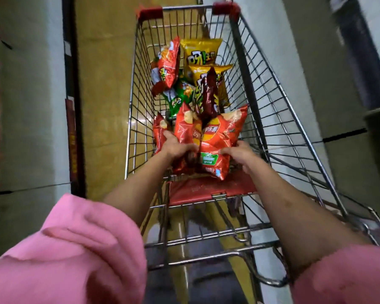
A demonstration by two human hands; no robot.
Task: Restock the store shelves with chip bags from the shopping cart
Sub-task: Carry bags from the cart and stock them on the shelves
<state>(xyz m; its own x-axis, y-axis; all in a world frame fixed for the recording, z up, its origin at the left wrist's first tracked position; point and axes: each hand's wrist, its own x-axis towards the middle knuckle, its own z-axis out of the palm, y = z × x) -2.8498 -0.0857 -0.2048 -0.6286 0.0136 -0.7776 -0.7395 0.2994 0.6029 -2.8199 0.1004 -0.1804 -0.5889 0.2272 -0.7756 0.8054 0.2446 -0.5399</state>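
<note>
Seen from the head camera, looking down into a silver wire shopping cart with red plastic corner caps (pixel 279 119), parked on a yellowish tiled floor (pixel 103 95).

Left hand (pixel 176 148): reaching into the near end of the basket, fingers curled round the lower part of a red glossy chip bag with a round yellow-and-red logo (pixel 185 130). Grip: closed on that bag. Bag upright, tilted slightly left.

Right hand (pixel 239 153): at the right edge of a second red glossy chip bag bearing a green label panel (pixel 217 145), fingers bent onto its surface near that panel. Grip: fingers and thumb appear to clasp the bag's side; thumb position partly hidden. Both red bags touching each other, standing against the near wall of the basket, just above the red plastic child-seat flap (pixel 206 189).

Further contents of the basket:
- Third red chip bag (pixel 159 130), narrow edge showing, just left of the left hand.
- Dark maroon snack bag (pixel 208 95), upright, behind the two held bags.
- Green snack bag (pixel 178 99), lying low near the middle.
- Red-orange snack bag with a pale lower corner (pixel 166 66), leaning against the left wall.
- Two yellow snack bags with dark lettering (pixel 201 53), stacked at the far right, one overlapping the other.

Pink fabric sleeves (pixel 70 249) pushed up on both forearms. Grey-white shelving panels (pixel 31 106) on both sides of the aisle. Frame slightly motion-blurred at the edges.
</note>
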